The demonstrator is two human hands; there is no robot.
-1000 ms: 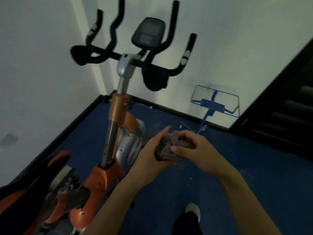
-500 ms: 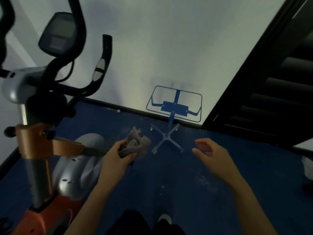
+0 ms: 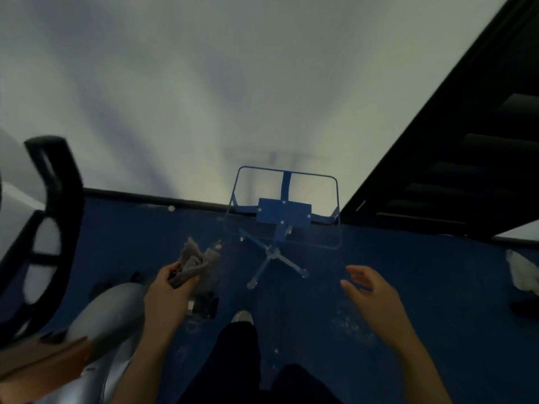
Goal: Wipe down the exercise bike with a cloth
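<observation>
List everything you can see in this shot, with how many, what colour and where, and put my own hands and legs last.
exercise bike: one, silver, orange and black, far left, partly out of frame
cloth: one, grey, crumpled, held above the floor
chair: one, blue frame with clear seat, against the wall
floor: blue, speckled with dust
wall: white, ahead
stairs: dark, upper right
white bundle: one, right edge, unclear what
left hand: grips the cloth
right hand: holds nothing, fingers relaxed
legs: dark trousers, bottom centre

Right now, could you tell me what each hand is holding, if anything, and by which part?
The left hand grips the crumpled grey cloth by its lower end, the rest bunching above the fingers. The right hand holds nothing.
</observation>
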